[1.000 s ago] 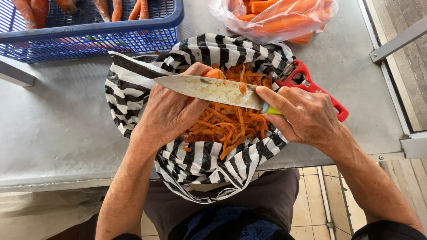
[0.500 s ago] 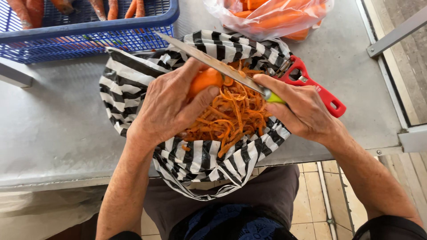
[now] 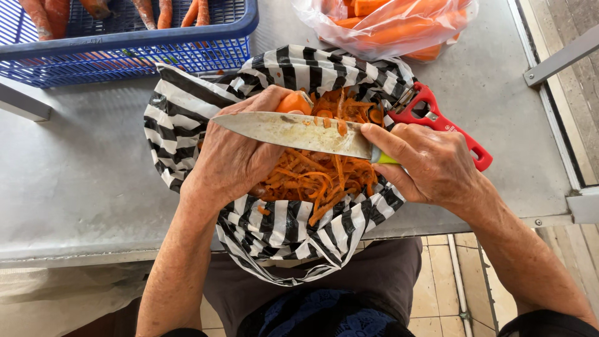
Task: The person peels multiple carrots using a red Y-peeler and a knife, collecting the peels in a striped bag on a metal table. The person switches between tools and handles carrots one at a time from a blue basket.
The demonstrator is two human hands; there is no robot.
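- Seen from above, a seated person's lap fills the bottom of the view, dark clothing over a tiled floor.
- Just past the lap, a black-and-white striped bag (image 3: 274,231) hangs open over the edge of a grey metal tabletop (image 3: 81,181), holding a heap of orange carrot peelings (image 3: 312,181).
- The left hand (image 3: 240,153) is curled tight around a carrot (image 3: 294,102) over the bag; only the carrot's orange end shows past the fingertips.
- The right hand (image 3: 430,165) is closed around the pale green handle of a long knife (image 3: 299,132), forefinger laid along the blade's base. The blade lies nearly level across the left hand, flecked with peel.
- To do this stroke well, judging from the grip: keep the blade shallow against the carrot, scrape away from the holding fingers, turn the carrot a little between strokes, and stay over the bag so peelings drop inside.
- A red peeler (image 3: 446,125) lies on the tabletop just beyond the right hand, touching the bag's rim.
- Farther off, a blue plastic basket (image 3: 137,47) of unpeeled carrots sits at upper left, and a clear bag of peeled carrots (image 3: 387,25) at upper right.
- Compared with half a second earlier, the knife has swung from a slant pointing up-left to nearly level, and less of the carrot now shows beyond the left hand.
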